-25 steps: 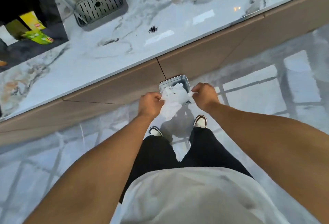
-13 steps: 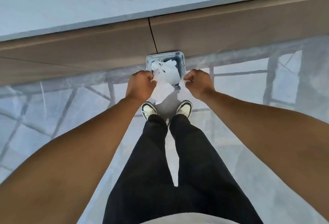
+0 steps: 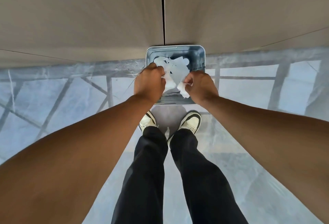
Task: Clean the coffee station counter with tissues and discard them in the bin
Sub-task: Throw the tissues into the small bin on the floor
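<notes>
Head view: both hands pinch tissues [image 3: 175, 74] (crumpled, no clear axis) over bin [image 3: 202, 58].

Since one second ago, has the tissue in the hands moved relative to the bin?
Yes. The tissue, held by the left hand and the right hand, now hangs over the open bin; earlier it hung mostly over the bin's near edge.

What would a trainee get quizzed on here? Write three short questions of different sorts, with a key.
1. True or false: both hands hold tissue.
2. Where does the bin stand? A) against the cabinet front B) on the counter
3. Fill in: the hands are directly above the ____.

Key:
1. True: the left hand and the right hand each grip white tissue.
2. A; the cabinet front is right behind it.
3. bin
</notes>
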The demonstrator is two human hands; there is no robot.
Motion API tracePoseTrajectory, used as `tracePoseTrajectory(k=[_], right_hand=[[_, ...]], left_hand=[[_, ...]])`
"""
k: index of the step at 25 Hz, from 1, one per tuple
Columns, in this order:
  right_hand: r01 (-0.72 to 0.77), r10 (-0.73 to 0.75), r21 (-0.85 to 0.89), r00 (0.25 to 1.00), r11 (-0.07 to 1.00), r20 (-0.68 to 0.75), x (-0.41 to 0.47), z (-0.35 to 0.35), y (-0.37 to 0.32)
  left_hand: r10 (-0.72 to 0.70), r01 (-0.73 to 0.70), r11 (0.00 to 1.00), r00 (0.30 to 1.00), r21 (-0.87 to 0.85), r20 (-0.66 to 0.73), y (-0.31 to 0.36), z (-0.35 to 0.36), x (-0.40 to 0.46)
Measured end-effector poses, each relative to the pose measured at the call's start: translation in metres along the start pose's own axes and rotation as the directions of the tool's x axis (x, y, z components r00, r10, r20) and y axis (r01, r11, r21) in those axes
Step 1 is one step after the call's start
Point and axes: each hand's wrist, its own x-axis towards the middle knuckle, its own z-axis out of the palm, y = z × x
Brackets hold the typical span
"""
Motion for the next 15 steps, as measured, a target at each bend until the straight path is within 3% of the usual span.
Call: tracePoseTrajectory(k=[5, 10, 15], right_hand=[[-0.049, 0.049, -0.039, 0.999, 0.998, -0.022, 0.015, 0.022, 0.002], [-0.036, 0.036, -0.041, 0.999, 0.999, -0.012, 0.001, 0.01, -0.009], [0.051, -0.051, -0.029, 0.999, 0.998, 0.013, -0.024, -0.034, -0.029]], left_hand=[[0.037, -0.048, 0.982, 0.997, 0.185, 0.06, -0.007, 0.023, 0.006], [0.055, -0.084, 0.976, 0.987, 0.199, 0.148, 0.0, 0.01, -0.002], [0.107, -0.142, 0.967, 0.98, 0.211, 0.169, 0.019, -0.046, -0.015]])
